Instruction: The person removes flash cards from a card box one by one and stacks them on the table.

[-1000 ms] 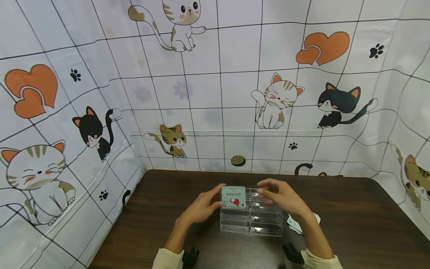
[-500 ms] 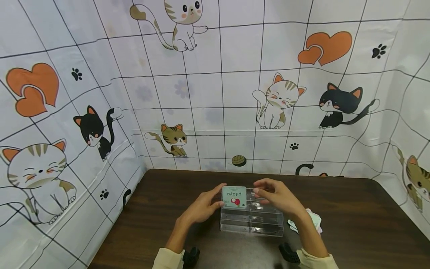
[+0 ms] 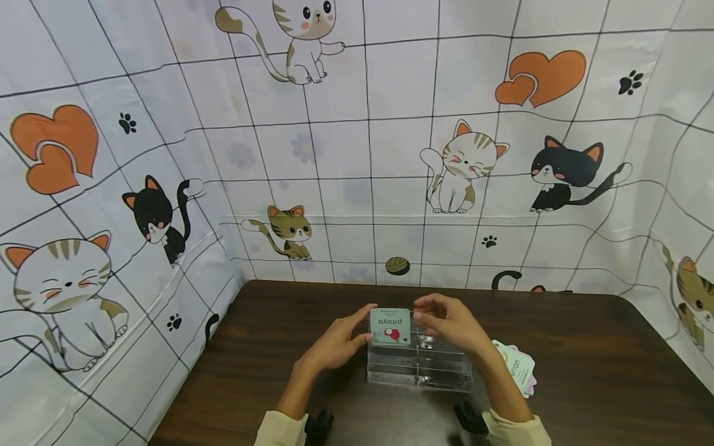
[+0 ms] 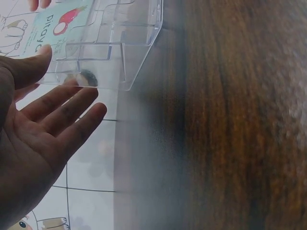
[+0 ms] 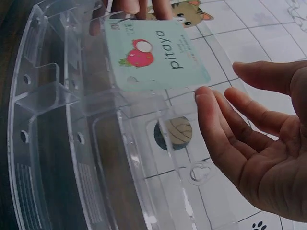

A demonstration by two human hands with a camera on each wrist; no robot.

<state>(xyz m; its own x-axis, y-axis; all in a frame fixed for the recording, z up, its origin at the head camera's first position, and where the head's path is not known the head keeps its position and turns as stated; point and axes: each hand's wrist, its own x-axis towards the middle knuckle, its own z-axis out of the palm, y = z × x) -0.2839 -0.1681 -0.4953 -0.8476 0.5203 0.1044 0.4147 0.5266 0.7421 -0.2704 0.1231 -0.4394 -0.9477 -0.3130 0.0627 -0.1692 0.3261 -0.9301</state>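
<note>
From the head view we look forward and down from some way off at the dark wooden table (image 3: 586, 347), the cat-print backdrop behind it at twelve o'clock. At the left wrist we sit very near, looking past the left hand (image 4: 36, 143) at seven o'clock; at the right wrist, past the right hand (image 5: 259, 143) at four o'clock. All three views share the clear plastic organizer (image 3: 418, 365) (image 4: 122, 43) (image 5: 72, 143) and the pitaya card (image 3: 390, 326) (image 4: 57, 24) (image 5: 158, 55).
</note>
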